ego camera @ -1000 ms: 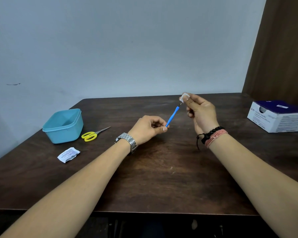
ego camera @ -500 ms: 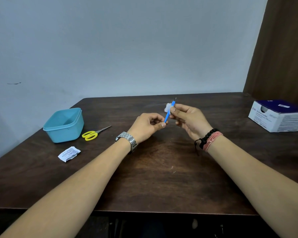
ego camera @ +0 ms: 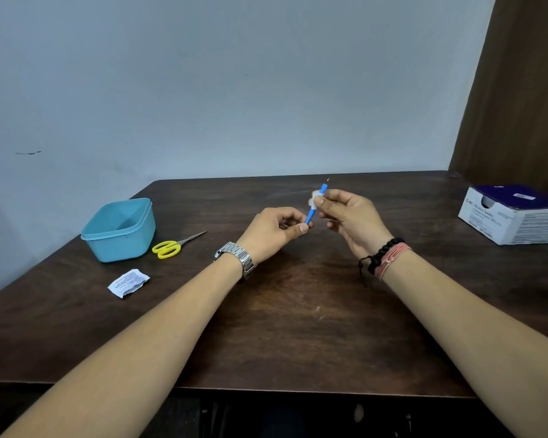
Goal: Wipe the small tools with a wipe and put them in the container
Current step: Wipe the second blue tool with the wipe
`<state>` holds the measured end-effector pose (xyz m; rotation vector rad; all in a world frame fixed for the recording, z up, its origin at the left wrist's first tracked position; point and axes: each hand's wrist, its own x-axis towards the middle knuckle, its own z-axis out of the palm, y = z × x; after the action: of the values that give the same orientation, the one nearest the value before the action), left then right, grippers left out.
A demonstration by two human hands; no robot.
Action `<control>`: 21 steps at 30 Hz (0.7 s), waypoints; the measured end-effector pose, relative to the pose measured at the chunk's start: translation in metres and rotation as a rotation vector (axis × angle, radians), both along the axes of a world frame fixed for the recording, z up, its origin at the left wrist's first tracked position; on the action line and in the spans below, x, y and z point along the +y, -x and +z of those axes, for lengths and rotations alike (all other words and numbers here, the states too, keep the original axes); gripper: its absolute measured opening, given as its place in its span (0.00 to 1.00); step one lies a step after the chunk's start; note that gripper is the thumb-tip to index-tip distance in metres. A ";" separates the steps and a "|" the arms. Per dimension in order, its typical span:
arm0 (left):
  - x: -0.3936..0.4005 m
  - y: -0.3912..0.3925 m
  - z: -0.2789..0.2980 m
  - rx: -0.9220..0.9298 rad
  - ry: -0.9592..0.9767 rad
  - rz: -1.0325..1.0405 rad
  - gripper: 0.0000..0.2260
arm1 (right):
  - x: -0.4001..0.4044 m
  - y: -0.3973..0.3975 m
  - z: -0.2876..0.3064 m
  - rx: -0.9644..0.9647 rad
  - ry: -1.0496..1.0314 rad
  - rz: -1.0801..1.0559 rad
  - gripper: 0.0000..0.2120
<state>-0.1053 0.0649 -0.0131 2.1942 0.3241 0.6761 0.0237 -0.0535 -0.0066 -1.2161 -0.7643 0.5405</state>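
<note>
Over on the left the teal container [ego camera: 118, 230] sits open, yellow scissors [ego camera: 171, 246] just beside it. Mid-table, the left hand [ego camera: 274, 230] pinches the lower end of the blue tool [ego camera: 310, 214]. The right hand [ego camera: 350, 216] closes a white wipe [ego camera: 315, 199] around its upper shaft. It looks light, stiff and thin, with a fine tip above: best gripped on the handle.
</note>
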 end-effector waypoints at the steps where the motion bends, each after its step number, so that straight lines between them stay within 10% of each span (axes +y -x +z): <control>1: -0.001 0.000 0.000 0.001 -0.001 -0.003 0.03 | 0.000 -0.001 -0.001 0.002 -0.007 -0.014 0.02; 21: -0.001 0.002 0.002 0.007 -0.055 0.086 0.08 | 0.000 0.009 0.000 -0.016 0.018 0.048 0.03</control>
<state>-0.1078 0.0635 -0.0113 2.2452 0.4098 0.7323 0.0150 -0.0534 -0.0069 -1.2226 -0.8049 0.5791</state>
